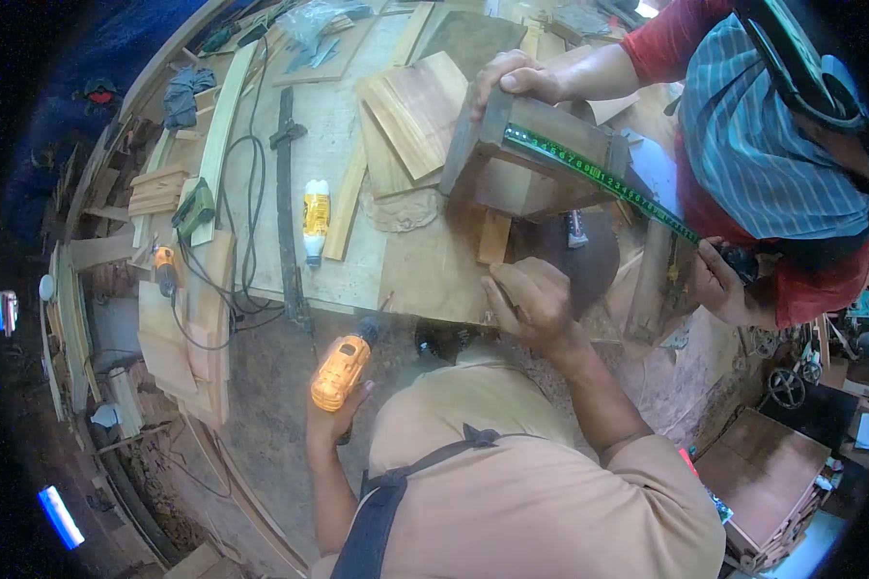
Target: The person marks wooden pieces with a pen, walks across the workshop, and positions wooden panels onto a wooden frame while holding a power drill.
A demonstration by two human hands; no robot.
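Observation:
My left hand (348, 410) is wrapped round the grip of an orange cordless drill (342, 372), its bit pointing up toward the table edge. My right hand (533, 301) is closed with curled fingers, its fingertips just below a small wooden block (494, 237). Whether it pinches something small, I cannot make out. Above it is a wooden frame (521, 125) with legs, partly hidden by another person's hand (519, 79) resting on its top. A green tape measure (603, 179) lies stretched along the frame, and that person's other hand (722, 285) holds its case end.
A glue bottle (316, 222) and a long bar clamp (285, 193) lie on the worktable (357, 280). Wooden boards (415, 111) are stacked behind. At the left are a second orange drill (166, 272), a green power tool (195, 207) and looping cables. A small tube (576, 230) sits beneath the frame.

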